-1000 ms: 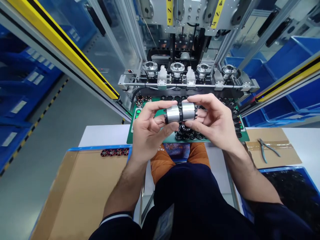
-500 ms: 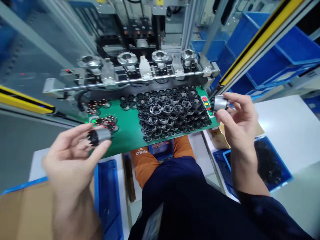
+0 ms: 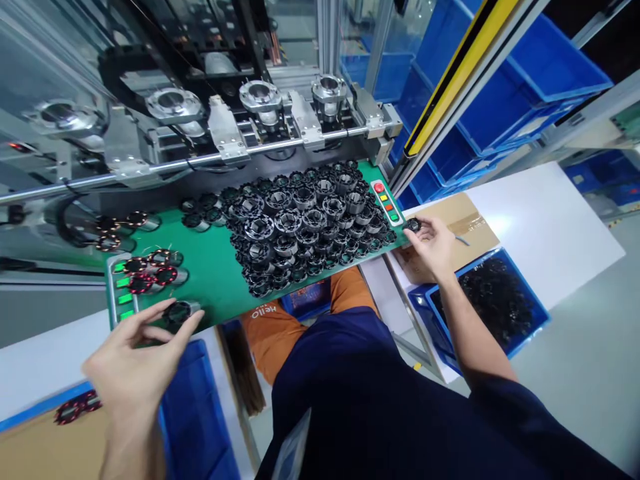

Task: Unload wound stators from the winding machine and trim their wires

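Observation:
At the front left of the green work surface (image 3: 215, 303), my left hand (image 3: 133, 360) has its thumb and fingers around a stator core (image 3: 181, 312) with a black end and silver side. Copper-wound stators (image 3: 145, 283) lie just beyond it. My right hand (image 3: 434, 247) pinches a black-ended stator core (image 3: 413, 225) beside the right edge of the surface; most of its side is hidden. Between the hands, a dense block of black-and-silver stator cores (image 3: 314, 220) is stacked, with several more lying behind on the left.
A machine rail (image 3: 200, 162) with metal ring holders (image 3: 260, 95) runs behind the surface. Button panels (image 3: 386, 203) sit at its right and left ends. To the right are a cardboard box (image 3: 463, 223), a blue bin (image 3: 543, 320) of black parts and stacked blue crates (image 3: 500, 100).
My left hand has brought its stator core down to the front left of the surface. My right hand has lowered beside the right edge, its piece now showing the black end. The view has shifted.

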`<state>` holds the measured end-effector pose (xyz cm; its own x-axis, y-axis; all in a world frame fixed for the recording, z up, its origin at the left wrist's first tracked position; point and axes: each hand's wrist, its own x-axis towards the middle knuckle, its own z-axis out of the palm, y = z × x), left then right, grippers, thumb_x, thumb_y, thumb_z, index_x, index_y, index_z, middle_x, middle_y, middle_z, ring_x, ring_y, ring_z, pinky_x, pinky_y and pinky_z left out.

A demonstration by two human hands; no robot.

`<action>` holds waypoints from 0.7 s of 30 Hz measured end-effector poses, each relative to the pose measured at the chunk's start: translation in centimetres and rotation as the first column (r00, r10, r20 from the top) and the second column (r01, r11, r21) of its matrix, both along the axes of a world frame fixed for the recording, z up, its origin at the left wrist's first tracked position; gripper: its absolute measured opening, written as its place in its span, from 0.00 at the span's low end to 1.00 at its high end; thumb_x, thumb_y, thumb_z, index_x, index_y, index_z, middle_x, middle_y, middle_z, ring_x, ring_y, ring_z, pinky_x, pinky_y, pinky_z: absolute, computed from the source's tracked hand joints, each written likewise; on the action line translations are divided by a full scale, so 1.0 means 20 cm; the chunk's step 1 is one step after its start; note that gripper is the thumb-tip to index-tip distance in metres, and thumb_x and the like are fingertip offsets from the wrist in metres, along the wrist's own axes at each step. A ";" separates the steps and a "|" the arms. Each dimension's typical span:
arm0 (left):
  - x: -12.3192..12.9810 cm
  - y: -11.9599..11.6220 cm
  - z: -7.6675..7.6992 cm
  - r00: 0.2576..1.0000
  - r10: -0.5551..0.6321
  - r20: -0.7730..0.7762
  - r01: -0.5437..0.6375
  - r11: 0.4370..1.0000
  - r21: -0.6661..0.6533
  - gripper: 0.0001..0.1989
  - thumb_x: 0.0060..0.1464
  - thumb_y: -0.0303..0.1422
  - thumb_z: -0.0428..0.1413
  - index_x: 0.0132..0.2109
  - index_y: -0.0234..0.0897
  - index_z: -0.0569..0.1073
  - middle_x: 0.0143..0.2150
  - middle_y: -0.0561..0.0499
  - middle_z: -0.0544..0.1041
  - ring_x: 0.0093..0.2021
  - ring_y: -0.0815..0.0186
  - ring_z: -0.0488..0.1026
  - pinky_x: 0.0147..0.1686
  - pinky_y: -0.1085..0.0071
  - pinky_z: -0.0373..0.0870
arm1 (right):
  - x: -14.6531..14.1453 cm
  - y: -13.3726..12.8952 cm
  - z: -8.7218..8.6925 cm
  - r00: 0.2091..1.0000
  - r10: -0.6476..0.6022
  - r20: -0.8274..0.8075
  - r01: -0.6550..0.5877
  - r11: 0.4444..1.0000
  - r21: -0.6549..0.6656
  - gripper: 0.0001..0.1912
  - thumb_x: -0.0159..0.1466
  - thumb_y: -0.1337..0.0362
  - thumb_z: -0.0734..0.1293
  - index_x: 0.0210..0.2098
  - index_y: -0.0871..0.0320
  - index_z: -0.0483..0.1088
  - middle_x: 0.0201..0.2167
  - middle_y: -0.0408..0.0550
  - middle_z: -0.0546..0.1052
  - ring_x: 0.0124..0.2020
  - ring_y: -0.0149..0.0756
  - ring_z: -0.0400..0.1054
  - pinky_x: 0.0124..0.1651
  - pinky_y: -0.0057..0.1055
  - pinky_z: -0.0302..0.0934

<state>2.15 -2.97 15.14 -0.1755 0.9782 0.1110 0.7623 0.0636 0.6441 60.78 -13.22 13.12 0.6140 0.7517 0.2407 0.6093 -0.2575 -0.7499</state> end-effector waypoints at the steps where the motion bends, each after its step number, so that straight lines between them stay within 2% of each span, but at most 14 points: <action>1: 0.00 0.00 0.01 1.000 0.016 0.011 -0.016 1.000 0.022 0.42 0.49 0.61 0.73 0.63 0.37 0.91 0.34 0.50 0.83 0.33 0.55 0.80 0.54 0.48 0.85 | 0.00 0.00 0.00 1.000 -0.002 -0.002 0.002 1.000 -0.003 0.40 0.63 0.30 0.79 0.59 0.55 0.81 0.43 0.55 0.86 0.35 0.45 0.80 0.44 0.47 0.82; 3: 0.00 -0.01 0.00 0.997 0.054 0.057 -0.055 0.998 0.008 0.41 0.45 0.57 0.74 0.61 0.38 0.91 0.37 0.49 0.85 0.34 0.54 0.82 0.56 0.47 0.85 | 0.01 -0.01 -0.01 1.000 -0.004 -0.013 0.004 1.000 -0.022 0.41 0.64 0.28 0.78 0.59 0.56 0.80 0.43 0.55 0.86 0.34 0.44 0.79 0.44 0.47 0.82; 6: -0.01 -0.02 -0.05 0.993 0.088 0.082 -0.081 0.993 -0.088 0.38 0.41 0.54 0.75 0.57 0.40 0.92 0.36 0.49 0.87 0.37 0.50 0.86 0.54 0.48 0.86 | 0.00 -0.01 0.00 1.000 -0.010 -0.023 0.008 0.998 -0.063 0.42 0.62 0.28 0.79 0.58 0.56 0.81 0.41 0.54 0.85 0.33 0.45 0.78 0.43 0.47 0.81; 9: -0.03 -0.03 -0.10 0.994 0.093 0.058 -0.091 0.995 -0.038 0.35 0.43 0.54 0.76 0.56 0.43 0.92 0.40 0.48 0.90 0.40 0.45 0.89 0.57 0.46 0.86 | -0.01 -0.02 0.01 0.999 -0.028 -0.024 0.026 0.996 -0.082 0.40 0.63 0.31 0.79 0.59 0.57 0.81 0.43 0.55 0.85 0.35 0.45 0.78 0.47 0.48 0.81; 12: -0.03 -0.05 -0.10 0.997 0.067 0.048 -0.067 0.998 -0.007 0.32 0.44 0.55 0.75 0.53 0.43 0.91 0.43 0.47 0.91 0.43 0.41 0.90 0.58 0.40 0.86 | -0.02 -0.02 0.02 0.999 -0.032 -0.040 0.029 0.995 -0.092 0.38 0.62 0.32 0.81 0.56 0.55 0.80 0.43 0.55 0.85 0.38 0.46 0.78 0.52 0.50 0.81; 15: 0.01 -0.08 -0.06 0.990 0.066 0.129 -0.082 0.989 0.126 0.29 0.43 0.53 0.76 0.50 0.46 0.85 0.44 0.49 0.89 0.47 0.40 0.90 0.61 0.36 0.86 | -0.03 -0.02 0.03 0.996 -0.036 -0.083 0.030 0.997 -0.073 0.38 0.60 0.31 0.82 0.52 0.54 0.77 0.44 0.55 0.84 0.40 0.46 0.79 0.53 0.49 0.82; 17: 0.03 -0.10 0.00 0.972 0.054 0.227 -0.101 0.974 0.201 0.29 0.44 0.48 0.77 0.52 0.49 0.80 0.49 0.50 0.88 0.52 0.41 0.90 0.62 0.38 0.87 | -0.04 -0.02 0.05 0.992 -0.036 -0.123 0.029 0.998 -0.053 0.39 0.60 0.30 0.80 0.53 0.53 0.74 0.44 0.53 0.83 0.39 0.44 0.79 0.50 0.46 0.83; 19: 0.04 -0.13 0.05 0.965 0.052 0.259 -0.106 0.974 0.201 0.29 0.48 0.46 0.76 0.55 0.50 0.78 0.56 0.49 0.87 0.57 0.41 0.90 0.65 0.38 0.86 | -0.04 -0.03 0.08 0.989 -0.025 -0.144 0.019 0.999 -0.044 0.38 0.62 0.30 0.78 0.56 0.53 0.74 0.46 0.52 0.83 0.40 0.43 0.81 0.49 0.45 0.83; 21: 0.04 -0.15 0.10 0.969 0.055 0.241 -0.103 0.977 0.188 0.27 0.52 0.46 0.75 0.57 0.49 0.81 0.59 0.46 0.87 0.61 0.38 0.89 0.70 0.36 0.83 | -0.05 -0.04 0.13 0.991 -0.011 -0.130 0.006 0.999 -0.041 0.35 0.65 0.33 0.77 0.58 0.53 0.78 0.48 0.54 0.85 0.43 0.44 0.82 0.54 0.48 0.84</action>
